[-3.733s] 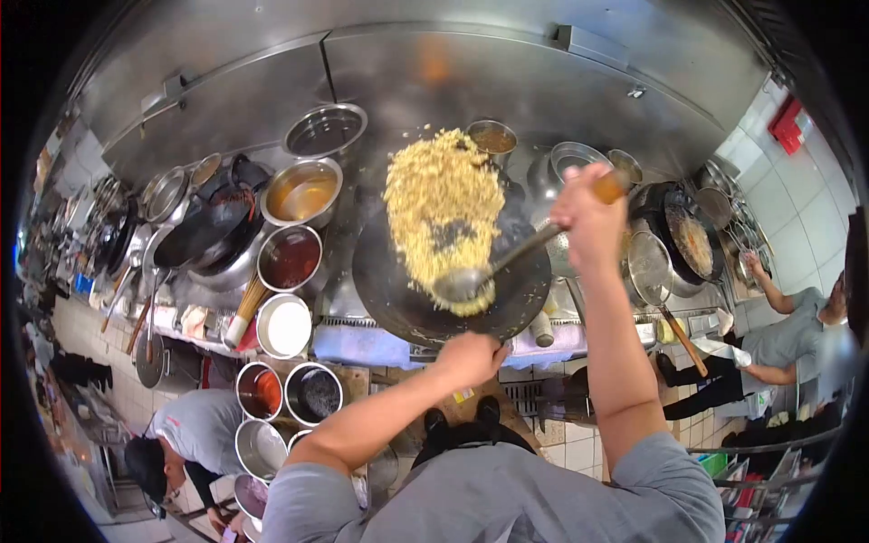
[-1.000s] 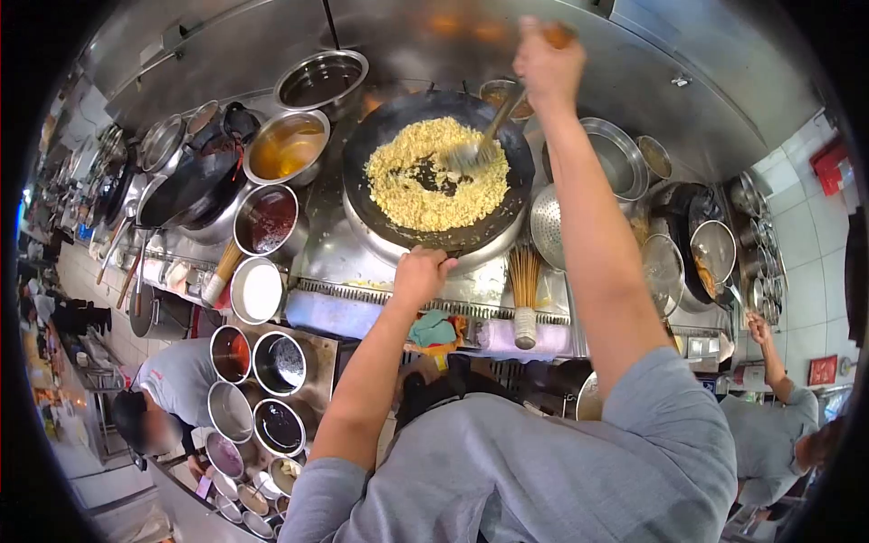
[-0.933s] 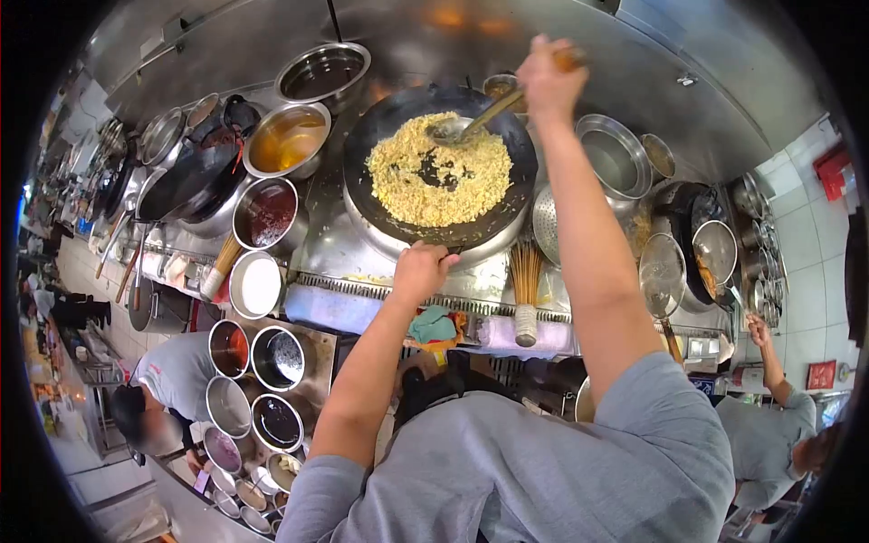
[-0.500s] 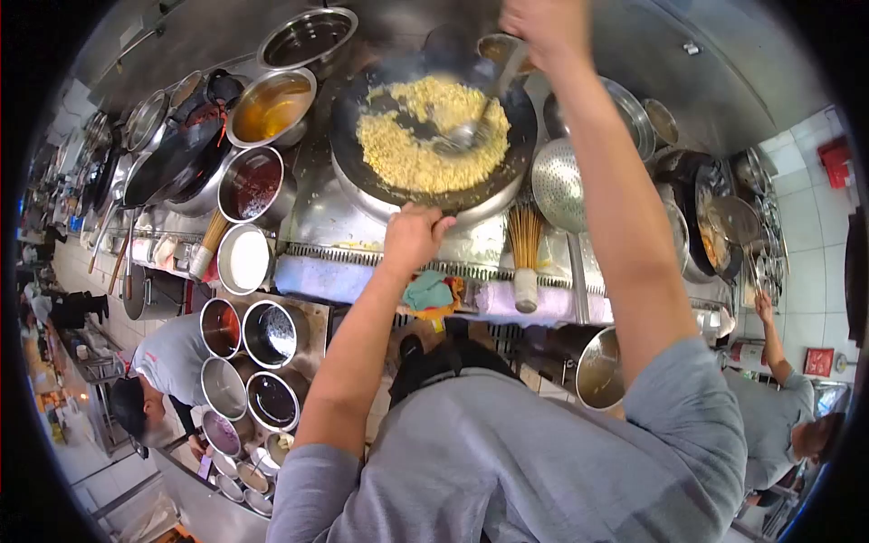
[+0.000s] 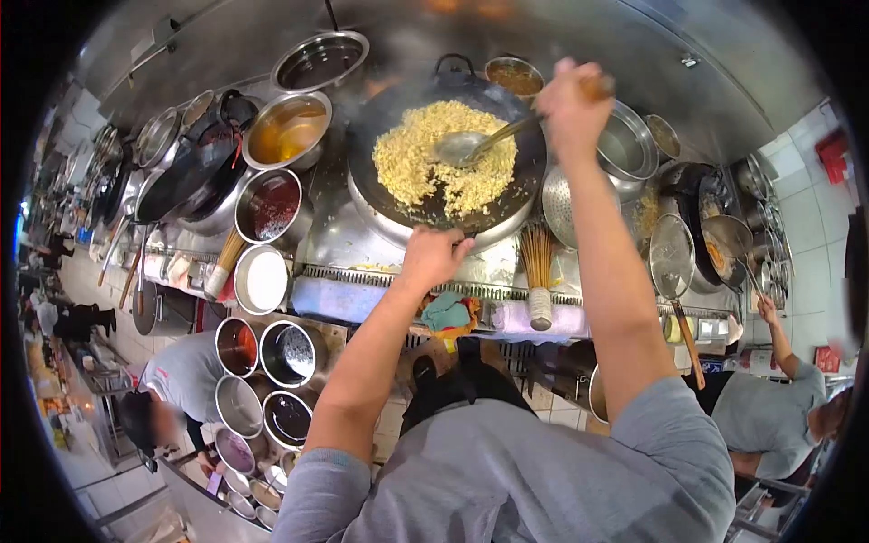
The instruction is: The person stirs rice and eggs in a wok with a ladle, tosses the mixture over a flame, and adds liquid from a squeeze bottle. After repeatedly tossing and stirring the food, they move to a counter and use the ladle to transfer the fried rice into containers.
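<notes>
A dark wok (image 5: 367, 122) sits on the burner in front of me, holding yellowish fried rice (image 5: 403, 154). My left hand (image 5: 433, 260) is closed on the wok's near edge; its fingertips are partly hidden. Raised at the wok's right side, my right hand (image 5: 572, 113) grips the wooden-ended handle of a metal ladle (image 5: 460, 147). The ladle's bowl rests in the middle of the rice, its handle slanting up to the right. A bare dark patch of wok shows at the near side of the rice.
Sauce bowls, including an amber one (image 5: 288, 131) and a red one (image 5: 269, 206), stand left. A bamboo brush (image 5: 537, 271) and perforated skimmer (image 5: 570, 204) lie right. A folded cloth (image 5: 448, 312) is at the near edge. People work on both sides.
My right hand has come down and nearer to me. The ladle bowl has shifted in the rice, and the bare patch has moved from the middle to the near side. My left hand stays on the wok.
</notes>
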The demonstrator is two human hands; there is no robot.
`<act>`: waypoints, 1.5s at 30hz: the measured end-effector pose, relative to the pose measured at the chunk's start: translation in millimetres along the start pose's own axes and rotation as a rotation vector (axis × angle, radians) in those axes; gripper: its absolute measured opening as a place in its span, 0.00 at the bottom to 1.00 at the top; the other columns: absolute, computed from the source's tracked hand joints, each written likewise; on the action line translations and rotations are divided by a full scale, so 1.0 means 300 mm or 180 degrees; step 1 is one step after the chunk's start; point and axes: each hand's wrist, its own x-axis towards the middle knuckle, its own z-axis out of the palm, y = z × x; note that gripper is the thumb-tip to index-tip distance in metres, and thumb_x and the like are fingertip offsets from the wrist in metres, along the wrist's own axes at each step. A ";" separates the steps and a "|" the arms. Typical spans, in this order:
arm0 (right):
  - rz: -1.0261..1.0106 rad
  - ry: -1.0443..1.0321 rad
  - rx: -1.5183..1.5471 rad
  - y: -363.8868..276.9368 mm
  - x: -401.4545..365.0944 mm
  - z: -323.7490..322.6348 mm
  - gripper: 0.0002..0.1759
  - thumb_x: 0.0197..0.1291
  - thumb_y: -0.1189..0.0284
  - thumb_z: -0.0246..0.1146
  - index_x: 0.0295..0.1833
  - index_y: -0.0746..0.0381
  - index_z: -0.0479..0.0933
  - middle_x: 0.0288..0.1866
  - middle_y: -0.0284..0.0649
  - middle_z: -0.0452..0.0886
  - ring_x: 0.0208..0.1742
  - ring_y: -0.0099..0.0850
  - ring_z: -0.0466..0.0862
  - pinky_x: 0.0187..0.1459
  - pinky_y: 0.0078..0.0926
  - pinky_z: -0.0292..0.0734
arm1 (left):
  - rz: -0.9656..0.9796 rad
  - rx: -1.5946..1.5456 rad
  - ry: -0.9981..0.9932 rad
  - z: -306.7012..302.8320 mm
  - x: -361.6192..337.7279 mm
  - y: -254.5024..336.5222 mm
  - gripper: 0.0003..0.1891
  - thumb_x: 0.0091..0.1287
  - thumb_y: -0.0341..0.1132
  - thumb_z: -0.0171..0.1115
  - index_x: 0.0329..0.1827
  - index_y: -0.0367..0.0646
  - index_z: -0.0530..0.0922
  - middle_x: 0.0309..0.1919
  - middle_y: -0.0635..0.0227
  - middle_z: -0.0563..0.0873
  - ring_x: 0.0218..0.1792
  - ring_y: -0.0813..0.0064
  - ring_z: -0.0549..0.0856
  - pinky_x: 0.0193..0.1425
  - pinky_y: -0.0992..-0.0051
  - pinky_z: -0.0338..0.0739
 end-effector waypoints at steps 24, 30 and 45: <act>0.1268 -0.0058 -0.0331 -0.437 -0.118 0.135 0.13 0.66 0.78 0.60 0.34 0.56 0.62 0.18 0.28 0.64 0.15 0.19 0.64 0.19 0.24 0.62 | 0.0260 -0.0527 -0.0686 -0.241 -0.267 0.295 0.18 0.70 0.47 0.58 0.33 0.43 0.86 0.21 0.52 0.83 0.25 0.50 0.85 0.33 0.57 0.80; -0.0077 0.0478 -0.1213 -0.155 -0.161 0.122 0.13 0.66 0.79 0.58 0.34 0.57 0.61 0.19 0.29 0.66 0.15 0.21 0.68 0.19 0.20 0.67 | 0.0508 -0.0343 -0.0009 0.024 -0.101 0.093 0.19 0.71 0.47 0.56 0.27 0.43 0.83 0.17 0.51 0.81 0.21 0.49 0.83 0.29 0.56 0.79; -0.0241 0.0432 0.0094 -0.186 -0.226 0.084 0.13 0.65 0.82 0.57 0.37 0.57 0.60 0.18 0.30 0.66 0.14 0.21 0.69 0.16 0.23 0.67 | 0.0236 -0.0305 -0.0349 0.137 -0.293 0.113 0.19 0.70 0.47 0.56 0.25 0.44 0.81 0.20 0.53 0.83 0.25 0.49 0.84 0.33 0.54 0.80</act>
